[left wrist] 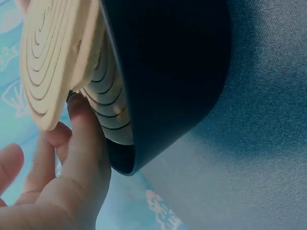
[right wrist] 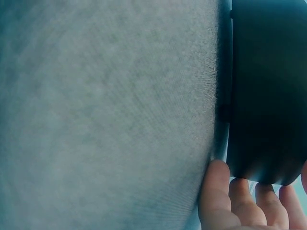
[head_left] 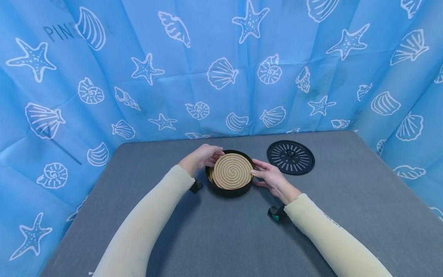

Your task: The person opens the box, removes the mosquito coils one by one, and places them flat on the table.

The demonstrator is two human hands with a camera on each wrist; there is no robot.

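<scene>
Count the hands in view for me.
2. The left hand is at the left side of the black pan, by the edge of the tan coil. The right hand is at the pan's right side. No further hand seems hidden.

Tin (head_left: 229, 193) on table (head_left: 221, 238), coils (head_left: 232, 172) within.
Around it: left hand (head_left: 207, 154), ten o'clock; right hand (head_left: 271, 179), three; lid (head_left: 290, 154), two, farther out; curtain (head_left: 214, 96), twelve.

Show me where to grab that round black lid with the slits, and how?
Try the small knob in the middle of the lid, coming straight down from above with a pinch. The lid lies flat on the grey table, so its edge would probably be hard to get under, while the knob seems to stand up.
</scene>
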